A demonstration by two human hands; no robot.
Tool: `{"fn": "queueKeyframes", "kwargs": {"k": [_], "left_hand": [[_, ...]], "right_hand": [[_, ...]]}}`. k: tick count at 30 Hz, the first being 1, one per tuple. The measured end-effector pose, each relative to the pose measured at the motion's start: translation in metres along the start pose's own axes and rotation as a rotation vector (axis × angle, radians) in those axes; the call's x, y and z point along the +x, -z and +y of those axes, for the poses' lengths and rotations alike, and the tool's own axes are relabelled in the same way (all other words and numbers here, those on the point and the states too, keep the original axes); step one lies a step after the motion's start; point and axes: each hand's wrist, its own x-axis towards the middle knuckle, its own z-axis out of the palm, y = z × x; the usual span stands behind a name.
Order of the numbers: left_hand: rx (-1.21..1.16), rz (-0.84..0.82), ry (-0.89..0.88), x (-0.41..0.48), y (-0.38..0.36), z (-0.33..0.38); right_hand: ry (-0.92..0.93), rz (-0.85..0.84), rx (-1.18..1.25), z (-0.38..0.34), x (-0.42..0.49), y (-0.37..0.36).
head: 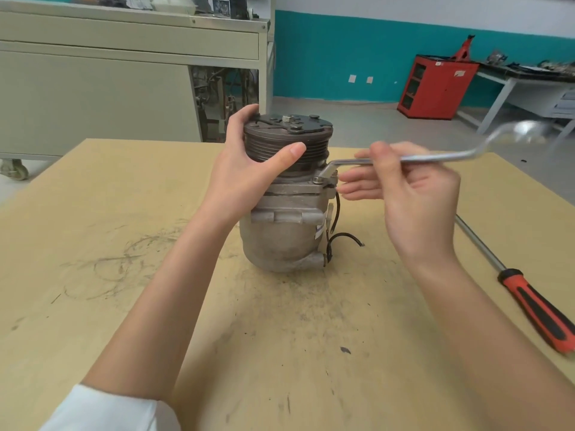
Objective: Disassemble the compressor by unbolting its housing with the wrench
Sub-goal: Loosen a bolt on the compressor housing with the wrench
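The grey cast-metal compressor [280, 231] stands upright near the middle of the scuffed tan surface [124, 306], with its dark grooved pulley [286, 141] uppermost. The left hand [249, 169] grips that pulley, thumb across the front and fingers round the back. The right hand [413, 194] pinches the shaft of the bent silver wrench [435, 157] between thumb and forefinger, its other fingers held out straight below. The wrench head sits on 1 housing bolt [317, 180] at the flange on the compressor's right side, and the wrench's far end is blurred.

The step looks like spinning this bolt out. A light pinch suits only a bolt that already turns freely; a tight one wants a full grip further out on the shaft. The head should stay square and fully seated on the bolt. The pulley may turn on its own, so bracing the housing lower down would likely hold firmer. The loose black wires [337, 237] hang just under the swing.

2 containers show, both off the surface. A red metal cabinet [435, 88] stands by the teal wall, its shelves too dark to read. A grey-green drawer cabinet [93, 88] stands behind the surface, closed.
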Motion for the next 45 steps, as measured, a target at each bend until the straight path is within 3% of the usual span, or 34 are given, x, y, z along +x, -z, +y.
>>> {"fn": "queueKeyframes", "kwargs": {"k": [5, 7, 9, 12, 15, 18, 20, 23, 29, 39, 41, 43, 45], "left_hand": [[-0.014, -0.004, 0.005, 0.000, 0.000, 0.001], [-0.014, 0.002, 0.008, 0.000, 0.000, 0.001], [-0.018, 0.002, 0.011, 0.001, 0.000, 0.000], [-0.015, 0.000, 0.015, 0.000, 0.000, 0.000], [-0.011, 0.004, 0.016, 0.000, 0.000, 0.000], [-0.008, -0.002, 0.017, 0.000, 0.001, 0.001], [-0.006, -0.004, 0.017, -0.001, 0.001, 0.001], [-0.015, -0.004, 0.017, 0.000, 0.002, 0.000], [-0.016, -0.006, 0.016, -0.001, 0.001, 0.000], [-0.014, 0.008, 0.005, -0.001, 0.000, 0.001], [-0.012, 0.006, 0.007, 0.000, 0.000, 0.001], [-0.010, 0.006, 0.009, 0.000, -0.001, 0.001], [-0.010, 0.007, 0.007, 0.000, 0.000, 0.001]], "right_hand": [[0.195, -0.082, -0.123, 0.005, -0.023, -0.007], [0.195, -0.077, -0.095, 0.009, -0.026, -0.009], [0.044, -0.021, 0.077, 0.015, -0.018, -0.006], [-0.324, -0.014, 0.356, 0.027, 0.013, 0.001], [-0.606, -0.201, 0.455, 0.039, 0.051, 0.002], [-0.688, -0.356, 0.455, 0.046, 0.070, 0.000], [-0.671, -0.341, 0.499, 0.045, 0.072, 0.002], [-0.611, -0.172, 0.542, 0.035, 0.063, 0.012], [-0.168, -0.019, 0.172, 0.006, 0.016, 0.015], [0.397, -0.095, -0.329, 0.010, -0.022, -0.004], [0.330, -0.110, -0.243, 0.011, -0.023, -0.003], [0.120, -0.114, 0.007, 0.011, -0.018, -0.003], [-0.079, -0.008, 0.188, 0.017, -0.008, -0.002]]}}
